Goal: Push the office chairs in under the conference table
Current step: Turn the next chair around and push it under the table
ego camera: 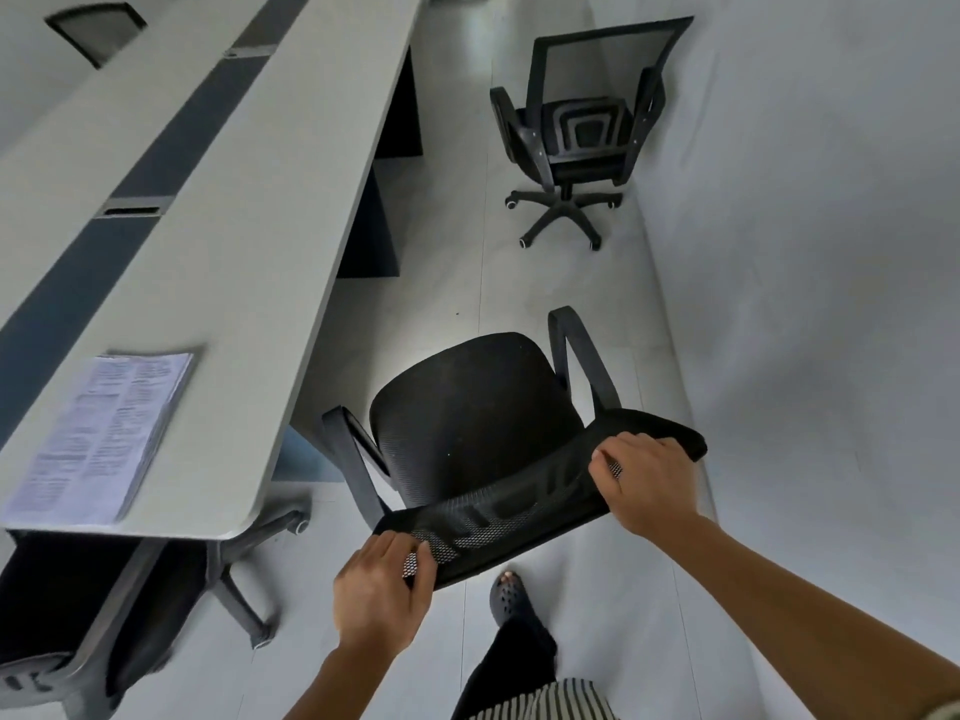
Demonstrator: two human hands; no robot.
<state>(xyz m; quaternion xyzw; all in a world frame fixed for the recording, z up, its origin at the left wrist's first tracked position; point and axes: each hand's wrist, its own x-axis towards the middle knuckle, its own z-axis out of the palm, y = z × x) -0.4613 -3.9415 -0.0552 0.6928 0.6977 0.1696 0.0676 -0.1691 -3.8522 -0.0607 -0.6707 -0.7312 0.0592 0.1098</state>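
Hands (pixel 382 595) (pixel 644 483) on black chair (pixel 478 413) backrest beside table (pixel 218 283)

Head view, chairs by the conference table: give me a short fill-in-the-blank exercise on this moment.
1. Both hands, left hand and right hand, hold the top edge of the near chair's ____.
2. The far chair stands out on the floor between the conference table and the ____.
3. The stack of printed papers lies on the ____.

Missing words: backrest; wall; table
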